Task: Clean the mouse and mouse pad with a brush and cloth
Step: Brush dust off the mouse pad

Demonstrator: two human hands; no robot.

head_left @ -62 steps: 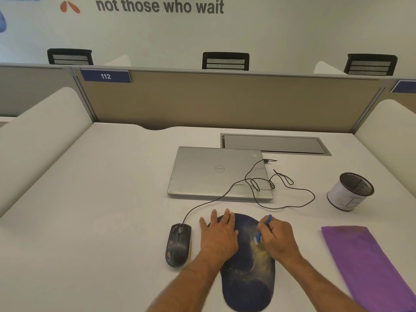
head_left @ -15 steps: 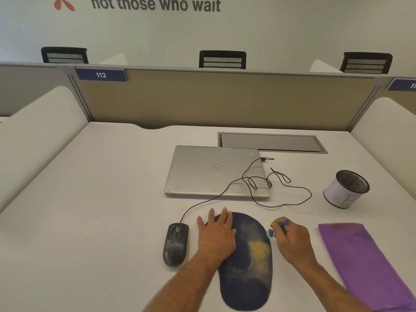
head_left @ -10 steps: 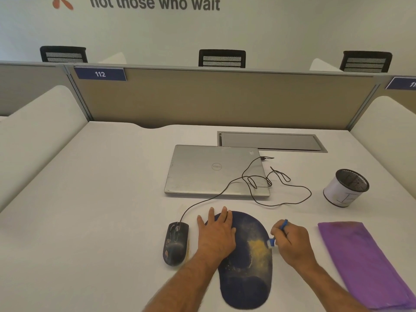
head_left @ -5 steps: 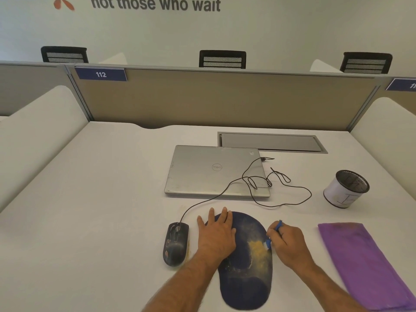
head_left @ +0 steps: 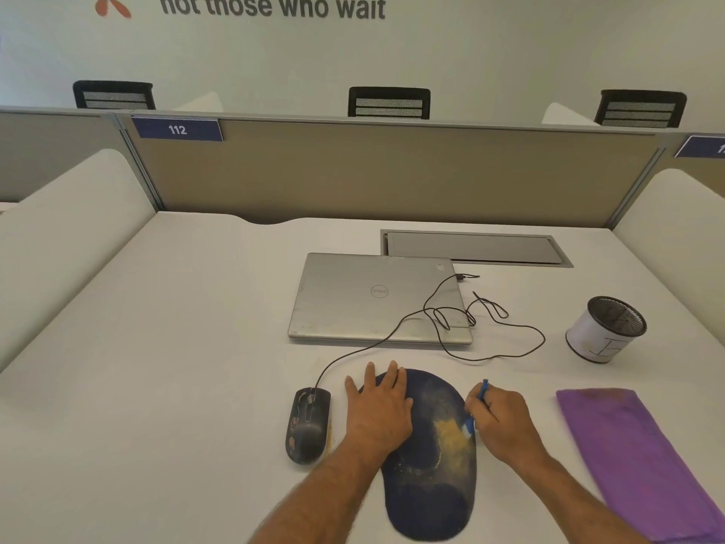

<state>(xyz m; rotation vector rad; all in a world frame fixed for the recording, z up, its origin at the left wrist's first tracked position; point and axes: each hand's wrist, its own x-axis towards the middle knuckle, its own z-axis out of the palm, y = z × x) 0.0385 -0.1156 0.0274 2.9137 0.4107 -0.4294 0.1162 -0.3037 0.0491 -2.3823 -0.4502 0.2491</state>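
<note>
Dark blue mouse pad (head_left: 429, 477) at lower centre of the frame, lengthwise toward the bottom edge, dusted with a yellowish patch right of its middle and pale specks lower down. Pressed flat along its left part by the left hand (head_left: 378, 412), fingers straight and spread, tips reaching past the pad's upper edge onto the desk. At its right edge, the right hand (head_left: 500, 422), fingers curled round a small blue brush (head_left: 476, 406), handle poking up above the knuckles, pale bristle end touching the pad right beside the yellow patch. Just left of the left hand, apart from the pad, a black wired mouse (head_left: 308, 425) smeared with reddish and pale marks, cable (head_left: 443, 327) running up over a closed silver laptop (head_left: 376, 298) and looping on the desk right of it. Folded purple cloth (head_left: 643, 461) at lower right, well apart from the right hand. Above that, a white cup with a black mesh top (head_left: 604, 329). All on a white desk (head_left: 157, 367) with a grey cable hatch (head_left: 474, 249) behind the laptop. Beyond, a tan partition (head_left: 372, 170) with a blue "112" tag at upper left, three black chair backs above it, and a pale wall lettered "not those who wait" across the top.
</note>
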